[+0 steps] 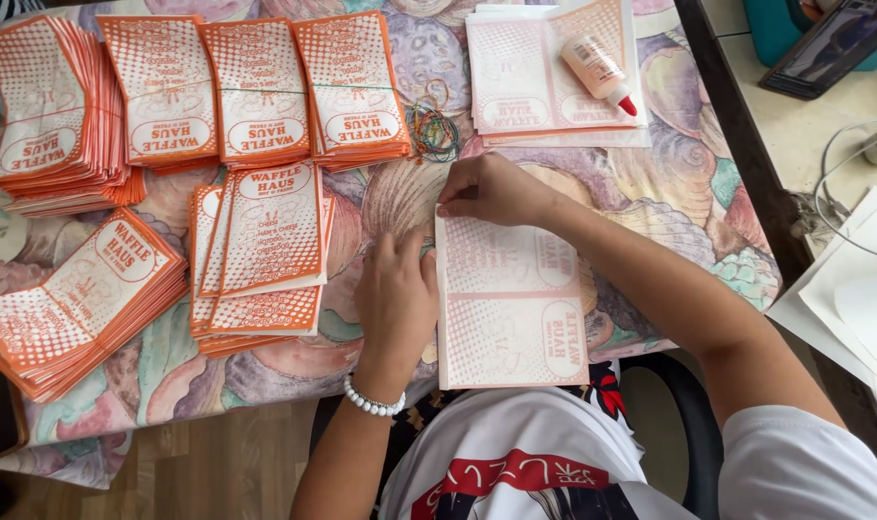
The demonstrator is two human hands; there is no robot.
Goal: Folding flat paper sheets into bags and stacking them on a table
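Both hands press flat, gripping nothing: left hand (397,289) at nine o'clock of the sheet (511,303), right hand (491,190) at its top corner. Stacks (256,91) crowd the tabletop (689,183); glue bottle (599,72) at one o'clock. Sheet's near edge overhangs the lap.

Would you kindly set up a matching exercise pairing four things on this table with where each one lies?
Things:
1. glue bottle
2. rubber bands
3. left hand
4. right hand

Places:
A. at the flat sheet's top left corner
B. loose, right of the bound orange stacks
C. along the flat sheet's left edge
D. lying on the far pile of sheets

Pairs: 1-D, 2-B, 3-C, 4-A
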